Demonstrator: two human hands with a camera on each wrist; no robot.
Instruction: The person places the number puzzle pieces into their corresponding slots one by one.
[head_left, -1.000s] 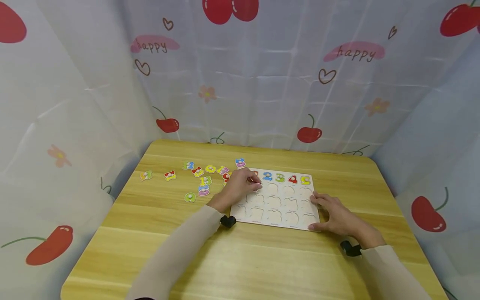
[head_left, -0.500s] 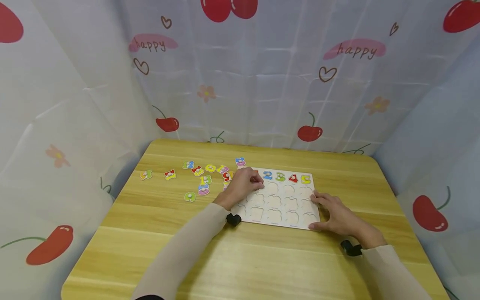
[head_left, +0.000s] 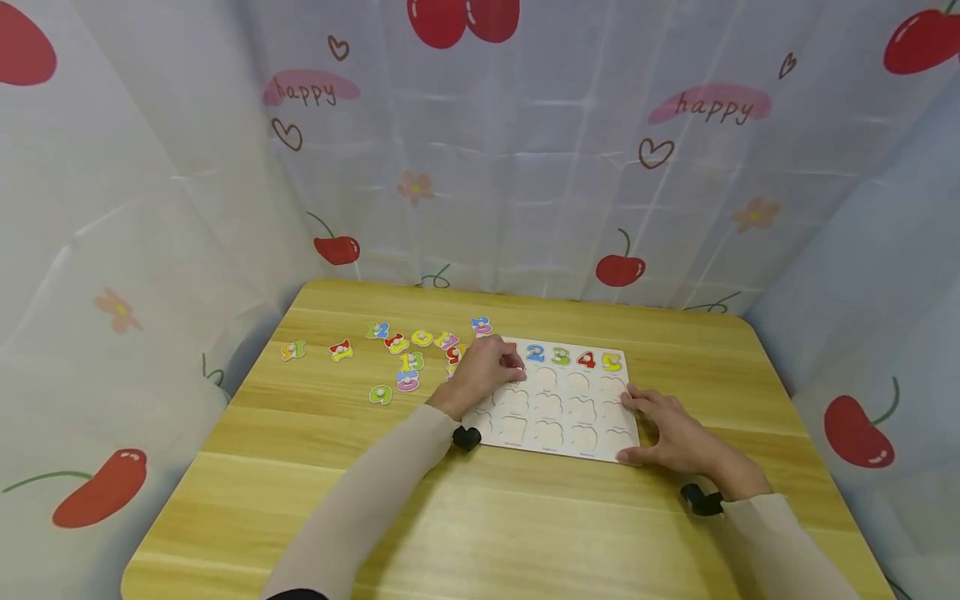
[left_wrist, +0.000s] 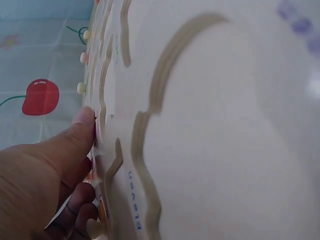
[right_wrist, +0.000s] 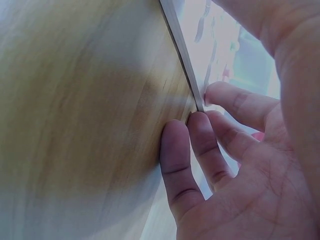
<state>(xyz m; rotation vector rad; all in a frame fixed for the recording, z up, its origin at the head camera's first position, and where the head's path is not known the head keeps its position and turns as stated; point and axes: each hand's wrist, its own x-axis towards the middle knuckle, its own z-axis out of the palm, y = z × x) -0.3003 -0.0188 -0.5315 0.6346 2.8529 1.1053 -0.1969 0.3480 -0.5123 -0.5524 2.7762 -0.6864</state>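
A white number puzzle board (head_left: 566,454) lies on the table, with 2, 3, 4 and 5 seated in its top row and bare recesses below. My left hand (head_left: 483,371) is over its upper left part. Thumb and fingers pinch a mostly hidden number piece at the second row; a sliver of pinkish purple shows by the thumb in the left wrist view. My right hand (head_left: 675,433) rests against the board's right side, thumb at the lower corner. In the right wrist view, fairly straight fingertips (right_wrist: 175,135) touch the board's edge (right_wrist: 182,60).
Loose number pieces with pegs lie left of the board, among them a green one (head_left: 380,394), a 13 (head_left: 411,362) and a red one (head_left: 341,350). A blue and pink piece (head_left: 481,325) is behind the board. Cherry-print curtains (head_left: 480,192) surround the wooden table (head_left: 450,517).
My left hand has moved slightly right over the board, then stayed at the same spot. The right hand keeps its place at the board's edge.
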